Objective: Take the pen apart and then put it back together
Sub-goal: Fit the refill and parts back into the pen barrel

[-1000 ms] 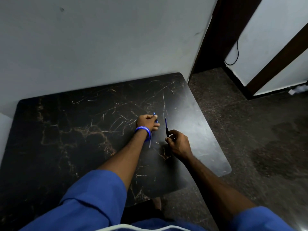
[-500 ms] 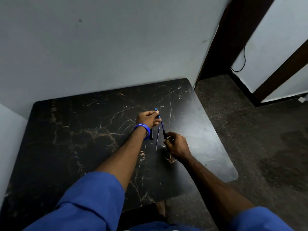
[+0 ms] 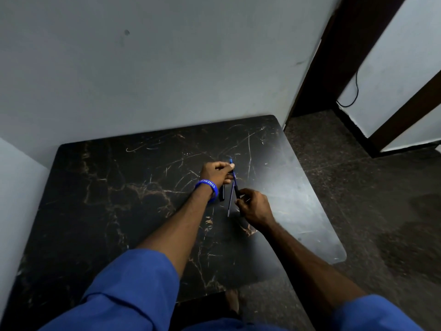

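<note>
Just right of frame centre, over the scratched black marble-patterned tabletop (image 3: 124, 187), the left hand (image 3: 216, 173) pinches the upper end of the slim blue pen barrel (image 3: 233, 175) while the right hand (image 3: 253, 206) grips its dark lower end. A thin refill rod (image 3: 229, 201) and a short dark cap piece (image 3: 222, 193) lie on the table just below the left hand. Keeping both pinches firm and in line should let the parts join straight.

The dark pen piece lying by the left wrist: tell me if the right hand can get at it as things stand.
Probably not yet. The right hand is gripping the pen part it shares with the left hand. The dark piece lies uncovered on the table, so freeing the fingers should suffice.
</note>
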